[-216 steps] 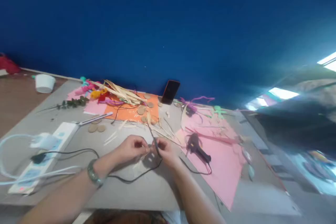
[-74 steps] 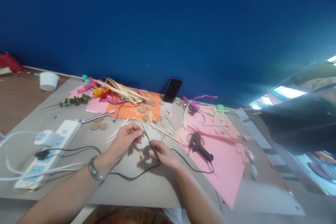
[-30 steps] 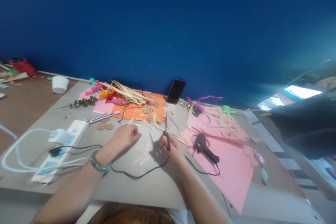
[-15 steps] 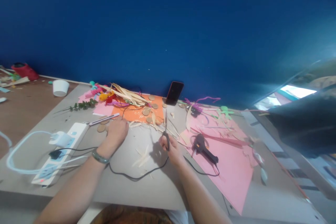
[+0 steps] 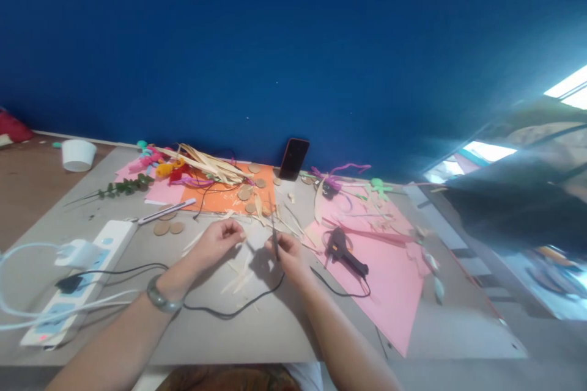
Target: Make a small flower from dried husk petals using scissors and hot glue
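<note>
Scissors (image 5: 274,233) point up and away from me, their handles in my right hand (image 5: 290,256). To their left, my left hand (image 5: 222,239) is closed in a pinch, thumb against fingers. Whatever it may hold is too small to make out. Pale dried-husk scraps (image 5: 239,278) lie on the table below and between my hands. Beyond them, several round wooden discs (image 5: 244,193) and a bundle of dried husk strips (image 5: 206,164) rest on and around an orange paper (image 5: 220,198).
A black glue gun (image 5: 343,252) lies on pink paper (image 5: 389,293) at right. Its cord crosses before me to a white power strip (image 5: 98,269). A phone (image 5: 294,159) leans on the blue wall. At left are a utility knife (image 5: 166,211), green sprig (image 5: 123,187) and white cup (image 5: 78,156).
My left hand has come away from the discs near the knife, moving right and closer to the scissors. My right hand still holds the scissors. The view has shifted slightly right.
</note>
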{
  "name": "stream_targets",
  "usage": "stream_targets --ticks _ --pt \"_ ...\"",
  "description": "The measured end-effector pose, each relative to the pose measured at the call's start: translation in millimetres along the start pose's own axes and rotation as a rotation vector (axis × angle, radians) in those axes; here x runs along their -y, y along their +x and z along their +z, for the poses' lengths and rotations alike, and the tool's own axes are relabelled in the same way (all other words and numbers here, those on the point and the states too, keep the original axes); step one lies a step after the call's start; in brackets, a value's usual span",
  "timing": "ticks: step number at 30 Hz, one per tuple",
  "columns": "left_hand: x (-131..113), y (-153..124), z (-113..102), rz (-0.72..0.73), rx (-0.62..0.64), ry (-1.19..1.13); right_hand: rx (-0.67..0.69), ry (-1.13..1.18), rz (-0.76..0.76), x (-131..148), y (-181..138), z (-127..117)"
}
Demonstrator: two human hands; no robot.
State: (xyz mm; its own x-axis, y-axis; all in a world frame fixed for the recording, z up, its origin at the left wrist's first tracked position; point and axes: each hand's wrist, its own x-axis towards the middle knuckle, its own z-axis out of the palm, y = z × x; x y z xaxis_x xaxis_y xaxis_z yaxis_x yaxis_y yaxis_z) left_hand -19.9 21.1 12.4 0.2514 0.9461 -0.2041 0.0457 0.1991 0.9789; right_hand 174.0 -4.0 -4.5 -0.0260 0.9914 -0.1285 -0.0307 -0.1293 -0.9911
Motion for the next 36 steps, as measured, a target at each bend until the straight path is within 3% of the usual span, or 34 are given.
stream_targets --ticks 6,15,20,26,31,36 --pt "13.2 -10.4 24.6 -0.025 0.112 -0.050 -0.007 0.054 0.012 -4.4 0.4 1.5" --pt "18.4 -13.2 28.1 -0.133 0.199 -0.159 0.049 0.019 0.031 3.5 -4.6 4.2" --pt "16.9 -11.8 23.3 -0.207 0.230 -0.176 -0.033 0.030 0.034 7.5 -3.3 3.0" --pt "12.7 -8.9 19.8 -0.240 0.135 -0.333 -0.105 0.053 0.010 7.7 -3.6 1.8" --pt "5.1 -7.2 19.9 -0.166 -0.015 -0.458 0.089 -0.022 -0.001 12.6 -9.3 5.6" --pt "2.3 -7.3 18.4 -0.057 -0.055 -0.412 0.341 -0.144 0.059 18.8 -13.4 8.4"
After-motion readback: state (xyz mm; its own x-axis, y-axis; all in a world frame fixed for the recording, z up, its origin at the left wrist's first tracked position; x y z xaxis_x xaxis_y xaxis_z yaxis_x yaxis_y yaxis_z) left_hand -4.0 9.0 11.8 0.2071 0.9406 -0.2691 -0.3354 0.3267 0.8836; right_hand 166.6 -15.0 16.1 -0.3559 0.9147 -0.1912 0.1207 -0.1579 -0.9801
